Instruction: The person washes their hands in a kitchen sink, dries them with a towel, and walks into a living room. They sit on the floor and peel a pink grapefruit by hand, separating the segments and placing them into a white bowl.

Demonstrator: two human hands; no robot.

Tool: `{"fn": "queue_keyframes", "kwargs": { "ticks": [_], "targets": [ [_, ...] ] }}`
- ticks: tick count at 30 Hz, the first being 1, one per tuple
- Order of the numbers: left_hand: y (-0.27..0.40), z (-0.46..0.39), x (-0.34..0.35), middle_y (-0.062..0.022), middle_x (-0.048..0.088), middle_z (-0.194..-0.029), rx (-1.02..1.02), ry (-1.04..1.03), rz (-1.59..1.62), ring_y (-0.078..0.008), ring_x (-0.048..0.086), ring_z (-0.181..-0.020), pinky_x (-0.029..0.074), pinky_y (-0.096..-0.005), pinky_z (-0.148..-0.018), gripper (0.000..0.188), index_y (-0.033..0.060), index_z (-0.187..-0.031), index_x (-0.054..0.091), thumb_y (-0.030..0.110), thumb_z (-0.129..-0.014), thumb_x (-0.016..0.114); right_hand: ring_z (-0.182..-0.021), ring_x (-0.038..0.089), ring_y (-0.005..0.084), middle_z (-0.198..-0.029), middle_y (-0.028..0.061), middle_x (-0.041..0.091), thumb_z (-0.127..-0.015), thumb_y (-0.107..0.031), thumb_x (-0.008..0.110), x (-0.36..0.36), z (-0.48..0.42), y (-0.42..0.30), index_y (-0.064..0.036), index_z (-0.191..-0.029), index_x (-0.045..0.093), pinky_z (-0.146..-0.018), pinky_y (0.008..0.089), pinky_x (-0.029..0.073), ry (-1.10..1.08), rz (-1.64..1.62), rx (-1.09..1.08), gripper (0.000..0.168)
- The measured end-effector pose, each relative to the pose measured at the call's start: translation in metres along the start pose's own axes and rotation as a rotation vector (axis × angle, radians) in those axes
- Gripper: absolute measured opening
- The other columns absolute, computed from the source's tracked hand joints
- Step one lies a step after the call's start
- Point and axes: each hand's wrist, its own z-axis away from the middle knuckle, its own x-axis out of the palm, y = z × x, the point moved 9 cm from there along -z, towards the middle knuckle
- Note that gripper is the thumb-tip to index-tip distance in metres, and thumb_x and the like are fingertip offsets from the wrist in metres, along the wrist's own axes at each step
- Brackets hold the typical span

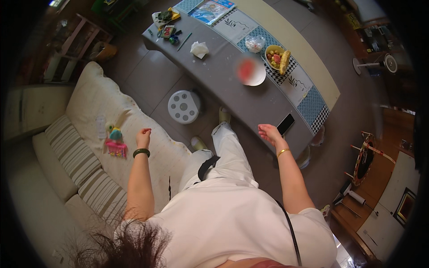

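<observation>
My left hand [143, 136], with a dark bangle at the wrist, is raised over the sofa side with its fingers curled and nothing visible in it. Below it lie a pink toy comb-like piece [116, 148] and a small stuffed toy [115, 134]. My right hand [269, 133], wearing a gold bracelet, hovers by the table's near edge, fingers partly bent and apart, holding nothing. Just beside it a black smartphone [286, 124] lies on the grey tablecloth [218, 80]. Farther along the table are a white plate [258, 77] with something red and blurred, and a fruit bowl [272, 50] with bananas [284, 62].
A round white stool [183, 106] stands on the tiled floor between sofa and table. Crumpled tissue [199, 50], a plastic bag [255, 43] and small items lie on the table. The covered sofa [161, 147] runs along the left; a small fan [375, 64] stands at the right.
</observation>
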Motion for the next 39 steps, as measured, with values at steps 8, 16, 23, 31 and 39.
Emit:
{"fn": "queue_keyframes", "kwargs": {
  "ticks": [8, 16, 23, 31, 39],
  "targets": [
    [0.036, 0.039, 0.134, -0.0224, 0.058, -0.113, 0.244, -0.265, -0.45, -0.0354, 0.054, -0.109, 0.042, -0.0407, -0.095, 0.013, 0.0114, -0.084, 0.071, 0.016, -0.072, 0.069, -0.095, 0.061, 0.0221, -0.106, 0.0104, 0.063, -0.085, -0.024, 0.063, -0.008, -0.261, -0.248, -0.003, -0.115, 0.058, -0.077, 0.0348, 0.049, 0.172, 0.008, -0.46, 0.037],
    [-0.056, 0.109, 0.131, -0.0156, 0.064, -0.092, -0.393, -0.34, -0.246, -0.0273, 0.059, -0.09, 0.045, -0.0372, -0.081, 0.017, 0.0058, -0.087, 0.069, 0.02, -0.079, 0.063, -0.109, 0.053, 0.0361, -0.138, 0.0191, 0.032, -0.079, -0.027, 0.071, -0.018, -0.361, -0.338, -0.02, -0.142, 0.025, -0.075, 0.0431, 0.055, 0.531, -0.461, 0.005, 0.078],
    [0.01, 0.035, 0.169, -0.0169, 0.065, -0.096, -0.006, -0.339, -0.349, -0.0271, 0.059, -0.101, 0.044, -0.0362, -0.088, 0.017, 0.0016, -0.09, 0.067, 0.014, -0.08, 0.061, -0.102, 0.054, 0.0308, -0.122, 0.0128, 0.047, -0.067, -0.006, 0.07, -0.001, -0.408, -0.352, -0.015, -0.133, 0.035, -0.072, 0.0345, 0.053, 0.353, -0.432, -0.479, 0.075],
    [0.202, -0.075, 0.323, -0.0165, 0.062, -0.09, 0.479, -0.695, -0.473, -0.0346, 0.059, -0.087, 0.049, -0.04, -0.079, 0.013, 0.0059, -0.084, 0.066, 0.016, -0.078, 0.061, -0.119, 0.047, 0.03, -0.133, 0.0103, 0.048, -0.085, -0.046, 0.049, 0.058, -0.189, -0.174, -0.009, -0.127, 0.049, -0.093, 0.0522, 0.043, -0.656, -1.723, -0.022, 0.056],
    [0.308, -0.115, 0.513, -0.0221, 0.064, -0.095, 0.204, -0.772, 0.07, -0.0301, 0.065, -0.084, 0.052, -0.0377, -0.064, 0.044, -0.0049, -0.123, 0.045, 0.025, -0.091, 0.05, -0.123, 0.041, 0.0374, -0.136, 0.0053, 0.046, -0.084, -0.054, 0.049, 0.126, -0.048, 0.069, -0.018, -0.13, 0.048, -0.085, 0.0606, 0.046, -0.368, -1.87, -0.126, 0.059]
  ]
}}
